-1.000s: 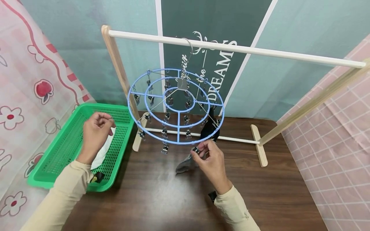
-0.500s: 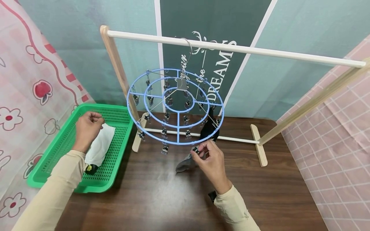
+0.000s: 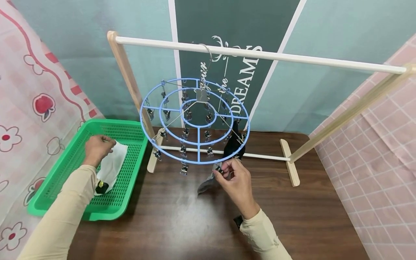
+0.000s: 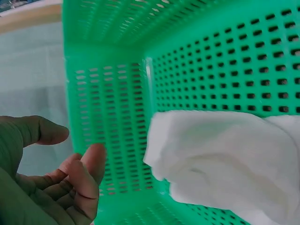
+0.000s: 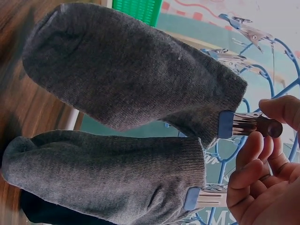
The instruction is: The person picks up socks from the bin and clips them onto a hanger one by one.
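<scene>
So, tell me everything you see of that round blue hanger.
The hanger has three plastic-looking blue rings joined by spokes, below a silvery plate. A metal hook hangs it from the white rod. Metal clips dangle below, several bare; at its near right, the right hand pinches a clip on a grey sock.

Below the right fingers spreads a dark wood-grain tabletop, a pale glare lying lower left of them. Behind them hangs a teal backdrop with a dark green lettered panel; to their right stands a pink gridded wall; left of the left fingers, a flowered sheet.
</scene>
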Action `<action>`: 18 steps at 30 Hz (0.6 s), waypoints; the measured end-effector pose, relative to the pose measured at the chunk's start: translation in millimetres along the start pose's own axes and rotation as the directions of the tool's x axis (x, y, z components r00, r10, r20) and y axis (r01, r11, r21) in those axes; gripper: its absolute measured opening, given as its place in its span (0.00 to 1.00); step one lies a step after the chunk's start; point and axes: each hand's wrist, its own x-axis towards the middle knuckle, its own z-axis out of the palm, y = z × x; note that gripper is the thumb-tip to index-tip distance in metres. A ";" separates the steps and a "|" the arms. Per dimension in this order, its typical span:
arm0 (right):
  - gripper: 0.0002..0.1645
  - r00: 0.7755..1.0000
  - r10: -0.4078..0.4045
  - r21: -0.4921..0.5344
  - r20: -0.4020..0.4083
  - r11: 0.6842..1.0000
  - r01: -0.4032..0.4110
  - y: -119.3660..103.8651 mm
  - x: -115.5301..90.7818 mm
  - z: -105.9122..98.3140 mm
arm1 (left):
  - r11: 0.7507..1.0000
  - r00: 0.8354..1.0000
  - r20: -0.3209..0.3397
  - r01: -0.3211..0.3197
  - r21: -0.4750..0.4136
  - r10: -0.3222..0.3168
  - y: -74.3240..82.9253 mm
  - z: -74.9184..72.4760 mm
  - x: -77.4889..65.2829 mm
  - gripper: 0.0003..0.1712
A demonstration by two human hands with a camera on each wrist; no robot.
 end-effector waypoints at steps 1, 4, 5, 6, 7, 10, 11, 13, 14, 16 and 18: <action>0.18 1.000 -0.002 0.001 -0.001 1.000 0.002 0.3 -0.1 0.1 | 1.000 1.000 0.017 0.011 0.005 -0.011 -3.0 1.1 1.5 0.19; 0.18 1.000 0.003 -0.004 -0.003 1.000 -0.003 1.3 -0.9 0.4 | 0.999 0.999 0.022 0.031 0.007 -0.031 -10.3 4.1 4.8 0.18; 0.18 1.000 0.003 -0.008 -0.003 1.000 -0.003 1.8 -1.3 0.5 | 0.999 0.999 0.017 0.035 0.009 -0.035 -12.2 4.9 5.5 0.18; 0.18 1.000 0.005 -0.011 -0.001 1.000 -0.005 2.3 -1.6 0.7 | 0.999 0.999 0.015 0.041 0.010 -0.041 -13.9 5.7 6.0 0.17; 0.18 1.000 0.004 -0.013 -0.001 1.000 -0.004 2.7 -2.0 0.8 | 0.999 0.999 0.015 0.046 0.009 -0.046 -15.4 6.4 6.5 0.17; 0.18 1.000 0.003 -0.018 0.003 1.000 -0.003 3.5 -2.7 1.4 | 0.997 0.997 0.034 0.066 0.036 -0.067 -18.3 8.1 7.2 0.19; 0.18 1.000 0.002 -0.017 0.002 1.000 -0.002 3.9 -3.0 1.6 | 0.996 0.996 0.046 0.072 0.056 -0.075 -18.8 8.7 7.3 0.20; 0.18 1.000 0.000 -0.017 0.001 1.000 0.000 3.8 -3.2 2.1 | 0.991 0.993 0.070 0.092 0.094 -0.099 -19.6 9.8 7.5 0.22; 0.18 1.000 -0.001 -0.016 0.002 1.000 0.001 3.7 -3.0 2.3 | 0.988 0.991 0.077 0.103 0.115 -0.112 -20.0 10.4 7.3 0.23; 0.18 1.000 -0.005 -0.017 0.006 1.000 0.005 3.1 -2.5 2.7 | 0.980 0.985 0.089 0.137 0.146 -0.151 -21.0 11.8 6.9 0.22; 0.18 1.000 -0.001 -0.022 0.006 1.000 0.001 3.0 -2.4 2.0 | 0.970 0.977 0.098 0.169 0.174 -0.187 -21.8 14.4 7.6 0.21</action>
